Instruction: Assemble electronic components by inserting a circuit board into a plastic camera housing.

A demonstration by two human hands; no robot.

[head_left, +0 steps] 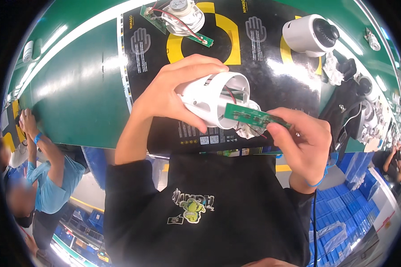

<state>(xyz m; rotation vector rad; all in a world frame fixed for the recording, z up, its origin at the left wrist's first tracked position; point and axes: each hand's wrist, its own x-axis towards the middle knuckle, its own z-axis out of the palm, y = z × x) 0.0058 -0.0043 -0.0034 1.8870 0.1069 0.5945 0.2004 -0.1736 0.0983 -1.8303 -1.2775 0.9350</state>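
Note:
My left hand (pixel 173 91) is wrapped round a white cylindrical plastic housing (pixel 211 100), tilted with its open end toward the right. Between the thumb and fingers of my right hand (pixel 300 140) is a narrow green circuit board (pixel 249 115), held at the mouth of the housing. Thin dark red wires show inside the opening and below the board. A white part (pixel 249 130) hangs just under the board; its kind is partly hidden. Both hands are above a black printed mat (pixel 160 133).
At the far side lies a white round assembly (pixel 185 20) with circuit boards and red wires. A white camera-like unit with a dark lens (pixel 309 35) stands at the far right. More white and black parts (pixel 367 111) crowd the right edge. A co-worker (pixel 53 173) is at the left.

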